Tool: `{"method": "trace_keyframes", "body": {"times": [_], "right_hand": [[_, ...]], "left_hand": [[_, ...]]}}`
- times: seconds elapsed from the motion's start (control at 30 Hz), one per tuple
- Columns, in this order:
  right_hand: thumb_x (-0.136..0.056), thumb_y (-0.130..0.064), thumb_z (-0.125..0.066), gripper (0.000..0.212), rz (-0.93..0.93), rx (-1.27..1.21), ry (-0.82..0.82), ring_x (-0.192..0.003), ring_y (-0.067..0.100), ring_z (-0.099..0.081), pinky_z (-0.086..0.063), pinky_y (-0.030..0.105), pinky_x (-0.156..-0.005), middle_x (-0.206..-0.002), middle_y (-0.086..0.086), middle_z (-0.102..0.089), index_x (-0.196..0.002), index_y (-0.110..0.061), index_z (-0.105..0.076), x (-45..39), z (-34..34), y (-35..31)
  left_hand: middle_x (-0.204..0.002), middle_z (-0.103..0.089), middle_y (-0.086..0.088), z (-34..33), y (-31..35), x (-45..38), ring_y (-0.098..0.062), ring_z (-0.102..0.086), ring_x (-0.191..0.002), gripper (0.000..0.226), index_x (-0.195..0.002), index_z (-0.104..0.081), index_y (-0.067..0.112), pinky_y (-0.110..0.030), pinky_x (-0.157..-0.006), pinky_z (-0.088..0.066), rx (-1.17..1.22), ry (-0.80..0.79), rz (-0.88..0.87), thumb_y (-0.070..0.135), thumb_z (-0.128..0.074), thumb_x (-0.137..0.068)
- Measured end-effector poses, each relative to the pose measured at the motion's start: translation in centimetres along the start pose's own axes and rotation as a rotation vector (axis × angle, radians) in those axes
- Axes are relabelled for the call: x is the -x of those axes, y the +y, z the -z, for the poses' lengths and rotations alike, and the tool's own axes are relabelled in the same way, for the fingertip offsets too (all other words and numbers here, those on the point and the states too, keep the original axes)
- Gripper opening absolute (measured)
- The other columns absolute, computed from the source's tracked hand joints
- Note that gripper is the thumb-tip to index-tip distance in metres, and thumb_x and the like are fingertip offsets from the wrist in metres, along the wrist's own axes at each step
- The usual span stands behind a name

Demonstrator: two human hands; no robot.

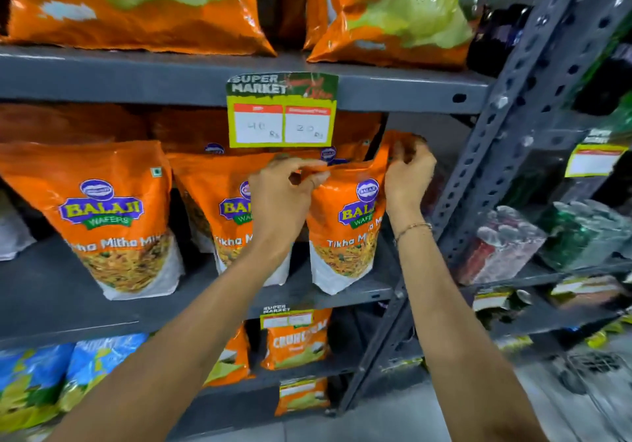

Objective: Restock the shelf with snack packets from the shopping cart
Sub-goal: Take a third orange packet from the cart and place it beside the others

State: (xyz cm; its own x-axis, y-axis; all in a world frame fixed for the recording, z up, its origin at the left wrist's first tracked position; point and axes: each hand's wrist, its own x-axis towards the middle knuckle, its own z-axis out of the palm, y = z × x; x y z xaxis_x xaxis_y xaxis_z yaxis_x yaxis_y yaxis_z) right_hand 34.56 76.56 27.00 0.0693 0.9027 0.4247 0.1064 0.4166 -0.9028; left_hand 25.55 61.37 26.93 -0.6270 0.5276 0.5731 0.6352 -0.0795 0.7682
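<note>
- Where the grey metal shelf [342, 293] carries its middle row, three orange Balaji Wafers packets stand upright at the front: a left packet [116, 216], a middle packet [219, 202] and a right packet [345, 233] near the slotted upright [513, 127].
- Both bare arms reach up and forward from the lower edge of the view to the right packet's top.
- The left hand [280, 195] has its thumb and fingers pinched closed on the top-left edge of the right packet, partly covering the middle packet's logo.
- The right hand [408, 178], with a thin bracelet [413, 228] at the wrist, is curled closed on the packet's raised top-right corner.
- The right packet is orange with a white base, a picture of a snack mix and the words "Tikha Mitha Mix"; its base rests on the shelf near the front edge.
- More orange packets stand behind this row.
- A price tag [282, 110] reading "Super Market" hangs from the shelf above, where larger orange bags [136, 7] lie.
</note>
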Motion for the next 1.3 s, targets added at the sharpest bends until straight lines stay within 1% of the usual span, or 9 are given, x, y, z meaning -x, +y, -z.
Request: {"method": "trace_keyframes", "body": {"times": [0.33,0.47,0.67,0.8,0.87,0.97,1.07,1.17,1.3], "right_hand": [[-0.090,-0.008,-0.048,0.018,-0.167,-0.098,-0.024,-0.105,0.027,-0.061,-0.050,0.048,-0.095,-0.111,0.010,-0.063,-0.105,-0.009,-0.058,-0.8,-0.3,1.9],[-0.096,-0.020,-0.044,0.028,-0.200,-0.076,-0.018,-0.116,0.028,-0.052,-0.044,0.037,-0.101,-0.123,0.013,-0.051,-0.120,-0.007,-0.048,-0.8,0.2,2.3],[-0.096,-0.021,-0.041,0.032,-0.261,-0.108,-0.038,-0.116,0.027,-0.053,-0.041,0.032,-0.095,-0.130,0.013,-0.053,-0.126,-0.010,-0.047,0.7,0.7,2.6],[-0.096,-0.019,-0.041,0.023,0.017,-0.048,0.083,-0.106,0.021,-0.053,-0.043,0.015,-0.088,-0.119,0.011,-0.051,-0.113,-0.011,-0.054,6.9,0.2,3.1],[-0.095,-0.016,-0.042,0.017,0.183,-0.069,0.074,-0.103,0.024,-0.050,-0.043,0.021,-0.088,-0.110,0.010,-0.049,-0.105,-0.008,-0.053,11.6,-0.7,3.0],[-0.094,-0.015,-0.043,0.011,0.390,-0.121,-0.264,-0.089,0.020,-0.051,-0.045,0.030,-0.077,-0.096,-0.007,-0.047,-0.096,-0.010,-0.052,18.7,-3.0,2.9],[-0.093,-0.018,-0.045,0.012,0.450,-0.037,-0.652,-0.085,0.021,-0.053,-0.044,0.030,-0.073,-0.093,-0.001,-0.053,-0.097,-0.012,-0.054,23.1,-6.9,3.1],[-0.092,-0.018,-0.049,0.025,0.379,0.089,-0.894,-0.102,0.025,-0.055,-0.048,0.039,-0.085,-0.113,0.009,-0.053,-0.116,-0.014,-0.050,25.0,-11.2,2.9],[-0.089,-0.023,-0.057,0.064,0.225,0.182,-1.094,-0.126,0.025,-0.042,-0.039,0.040,-0.104,-0.141,0.013,-0.040,-0.140,-0.010,-0.020,26.4,-15.4,2.2]], "left_hand": [[-0.101,-0.069,0.002,-1.7,-1.5,0.4,-0.002,-0.058,-0.086,0.023,-0.101,-0.070,0.018,-0.006,-0.071,-0.047,-0.029,0.021,-0.030,0.031,-0.066,-0.082],[-0.113,-0.067,-0.002,-2.1,-2.0,0.9,-0.004,-0.058,-0.087,0.028,-0.112,-0.063,0.020,0.003,-0.064,-0.043,-0.030,-0.039,-0.035,0.032,-0.060,-0.087],[-0.114,-0.064,0.005,-0.7,-2.2,2.3,0.006,-0.060,-0.094,0.035,-0.126,-0.053,0.019,-0.004,-0.080,-0.047,0.096,-0.085,0.019,0.018,-0.056,-0.091],[-0.106,-0.066,0.015,3.0,-4.6,3.6,0.011,-0.060,-0.095,0.026,-0.117,-0.057,0.024,-0.008,-0.078,-0.049,0.067,-0.078,0.010,0.024,-0.054,-0.092],[-0.100,-0.070,0.012,5.7,-6.6,4.3,0.004,-0.065,-0.092,0.022,-0.112,-0.058,0.029,-0.023,-0.080,-0.055,0.040,-0.027,0.035,0.034,-0.050,-0.092],[-0.082,-0.071,0.017,10.5,-10.0,5.3,-0.004,-0.068,-0.080,0.018,-0.102,-0.060,0.036,-0.034,-0.075,-0.057,-0.004,0.029,0.110,0.039,-0.045,-0.092],[-0.071,-0.069,0.017,15.2,-12.6,6.1,0.003,-0.065,-0.071,0.013,-0.095,-0.062,0.034,-0.020,-0.073,-0.052,0.004,0.110,0.208,0.034,-0.049,-0.092],[-0.078,-0.067,0.008,20.1,-15.8,6.6,0.005,-0.062,-0.069,0.015,-0.097,-0.061,0.023,-0.016,-0.072,-0.048,-0.114,0.193,0.264,0.031,-0.050,-0.093],[-0.097,-0.060,-0.004,24.7,-20.7,6.0,0.003,-0.061,-0.067,0.014,-0.098,-0.047,0.022,-0.023,-0.070,-0.048,0.100,0.183,0.547,0.011,-0.053,-0.091]]}}
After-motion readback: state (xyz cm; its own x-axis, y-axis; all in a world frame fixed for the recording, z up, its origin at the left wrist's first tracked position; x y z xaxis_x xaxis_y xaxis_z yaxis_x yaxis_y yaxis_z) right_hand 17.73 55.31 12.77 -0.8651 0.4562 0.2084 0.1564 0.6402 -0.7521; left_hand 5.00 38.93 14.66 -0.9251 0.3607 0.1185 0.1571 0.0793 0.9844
